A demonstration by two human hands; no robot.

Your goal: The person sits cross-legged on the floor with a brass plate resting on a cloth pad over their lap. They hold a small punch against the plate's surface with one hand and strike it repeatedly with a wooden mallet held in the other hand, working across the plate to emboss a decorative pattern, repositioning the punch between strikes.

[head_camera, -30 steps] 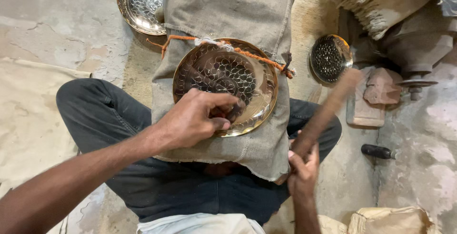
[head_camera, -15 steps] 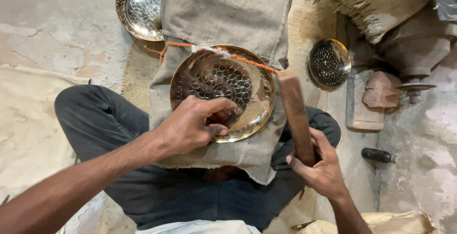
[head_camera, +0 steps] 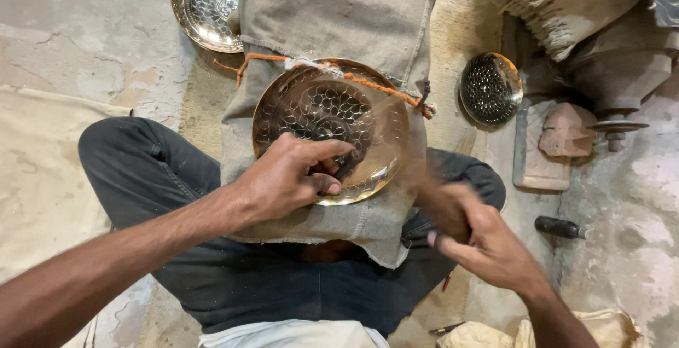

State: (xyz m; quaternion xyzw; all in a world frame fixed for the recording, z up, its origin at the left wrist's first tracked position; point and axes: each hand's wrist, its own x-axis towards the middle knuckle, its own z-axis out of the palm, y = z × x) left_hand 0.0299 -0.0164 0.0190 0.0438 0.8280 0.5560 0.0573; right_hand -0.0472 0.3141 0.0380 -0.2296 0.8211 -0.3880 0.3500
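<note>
The left hand point(head_camera: 293, 178) rests on the round, brass-coloured metal plate with a scale-like embossed pattern point(head_camera: 322, 107), fingers curled and pinched around something small and dark at the plate's lower middle; it looks like a punch or chisel, though the fingers cover most of it. The right hand point(head_camera: 481, 238) is blurred with motion just off the plate's lower right edge, fingers closed as if gripping a handle, but what it holds is smeared into a faint streak and I cannot tell its shape.

The plate lies on a coarse grey-brown burlap cloth point(head_camera: 339, 15) draped over the person's lap, tied across its upper edge with a frayed orange cord point(head_camera: 382, 83). The step in hand appears to be striking the pattern into the plate; the next blow would call for the pinched tool held steady on its mark and the plate kept from sliding.

Beyond the cloth's upper left corner a second silvery embossed plate point(head_camera: 205, 5) lies on the concrete floor point(head_camera: 85, 44), partly cut off by the frame. To the right sits a small dark perforated metal bowl point(head_camera: 490, 88), near a reddish stone block point(head_camera: 566, 132). A short dark cylindrical tool point(head_camera: 562, 228) lies on the floor at right.
</note>
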